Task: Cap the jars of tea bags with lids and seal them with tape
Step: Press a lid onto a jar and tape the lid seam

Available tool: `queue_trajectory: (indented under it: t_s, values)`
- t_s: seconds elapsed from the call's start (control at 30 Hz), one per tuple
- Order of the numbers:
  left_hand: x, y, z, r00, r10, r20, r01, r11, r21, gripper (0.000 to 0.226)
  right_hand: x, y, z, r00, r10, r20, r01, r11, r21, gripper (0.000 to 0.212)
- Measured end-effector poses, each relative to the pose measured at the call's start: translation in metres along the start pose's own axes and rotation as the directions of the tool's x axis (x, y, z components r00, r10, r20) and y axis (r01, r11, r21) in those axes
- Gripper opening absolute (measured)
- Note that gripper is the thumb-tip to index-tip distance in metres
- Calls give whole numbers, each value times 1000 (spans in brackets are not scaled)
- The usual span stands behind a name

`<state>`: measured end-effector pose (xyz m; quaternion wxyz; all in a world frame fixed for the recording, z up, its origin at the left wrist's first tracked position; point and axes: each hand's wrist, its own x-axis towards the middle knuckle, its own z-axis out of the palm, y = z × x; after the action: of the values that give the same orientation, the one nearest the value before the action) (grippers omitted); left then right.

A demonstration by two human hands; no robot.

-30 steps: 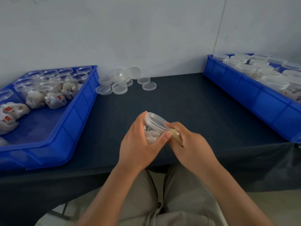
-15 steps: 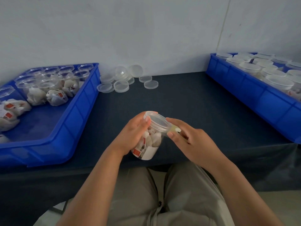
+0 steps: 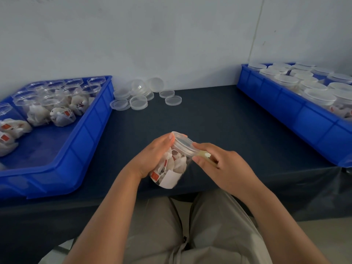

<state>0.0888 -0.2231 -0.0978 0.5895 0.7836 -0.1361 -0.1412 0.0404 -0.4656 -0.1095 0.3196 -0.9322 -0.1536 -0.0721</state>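
Note:
A clear plastic jar (image 3: 171, 168) full of tea bags is tilted over the table's front edge, its clear lid (image 3: 183, 143) on and pointing up to the right. My left hand (image 3: 152, 157) grips the jar's side, with the thumb up at the lid's rim. My right hand (image 3: 222, 166) holds a yellowish roll of tape (image 3: 206, 157) against the jar just under the lid. Most of the roll is hidden in the fingers.
A blue bin (image 3: 82, 134) at the left holds several open jars of tea bags. Another blue bin (image 3: 297, 113) at the right holds several capped jars. Loose clear lids (image 3: 139, 101) lie by the wall on the dark table (image 3: 219, 121).
The jar has turned in my left hand, so its body and tea bags now show below the lid. My right hand stays at the lid's rim with the tape.

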Motion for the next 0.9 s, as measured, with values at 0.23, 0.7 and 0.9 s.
queue_trajectory:
  t_s: [0.23,0.7,0.9]
  values:
    - [-20,-9,14,821,331,-465,-191,927,322,46,-5,-19,10,996,15,-92,-17,1000,-17,51]
    - [-10,-3,22,843,218,-491,9,908,420,66,0,-13,15,1000,5,8,-6,996,90,57]
    - [-14,-11,3,953,149,-265,-150,988,16,44,3,-2,16,999,-34,42,29,993,119,62]
